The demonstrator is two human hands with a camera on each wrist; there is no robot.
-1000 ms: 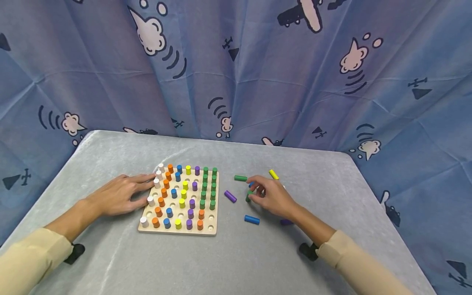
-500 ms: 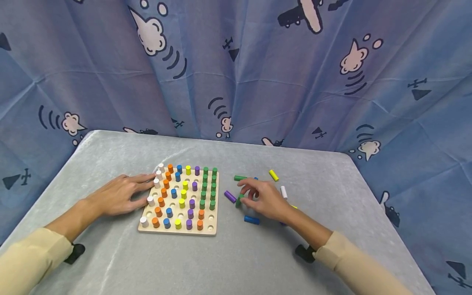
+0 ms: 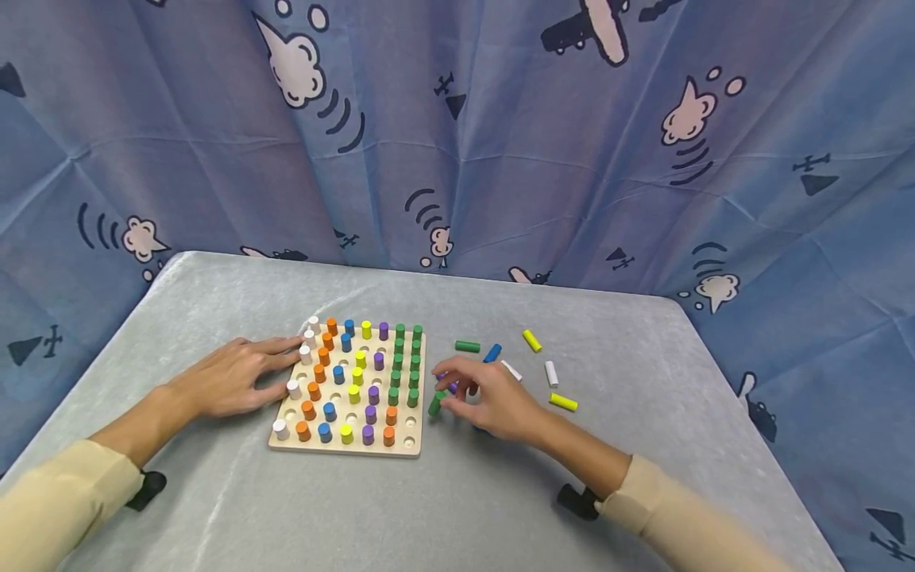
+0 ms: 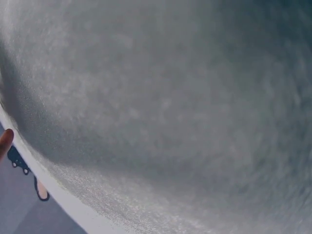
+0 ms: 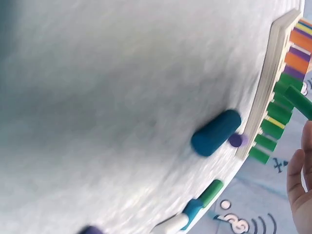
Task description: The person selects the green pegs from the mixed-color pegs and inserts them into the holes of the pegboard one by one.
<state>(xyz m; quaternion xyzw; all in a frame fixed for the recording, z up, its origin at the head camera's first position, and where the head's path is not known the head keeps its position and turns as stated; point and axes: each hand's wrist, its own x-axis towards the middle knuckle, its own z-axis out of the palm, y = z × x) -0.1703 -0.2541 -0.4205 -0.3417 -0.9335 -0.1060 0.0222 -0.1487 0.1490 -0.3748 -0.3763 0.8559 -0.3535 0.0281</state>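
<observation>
A wooden pegboard [image 3: 343, 446] lies on the table with rows of white, orange, blue, yellow, purple and green pegs, and round holes showing between some of them. My left hand [image 3: 232, 377] rests at the board's left edge, fingers stretched out beside the white pegs; in the left wrist view just a fingertip [image 4: 6, 141] shows. Just off the board's right edge, my right hand [image 3: 496, 397] pinches a green peg [image 3: 435, 403] between thumb and fingers. The right wrist view shows that green peg [image 5: 298, 101] tilted, overlapping the board's green pegs. A purple peg [image 3: 446, 383] is partly hidden behind the right hand.
Loose pegs lie right of the board: a green peg [image 3: 468, 346], a blue peg [image 3: 492, 353], white pegs [image 3: 551, 373] and yellow pegs [image 3: 563, 402]. Another blue peg [image 5: 216, 132] lies under the right hand. A patterned curtain [image 3: 457, 159] hangs behind the grey table [image 3: 357, 516].
My right hand has carried the green peg leftward to the board's right edge, uncovering white and yellow pegs behind it. My left hand has stayed in place.
</observation>
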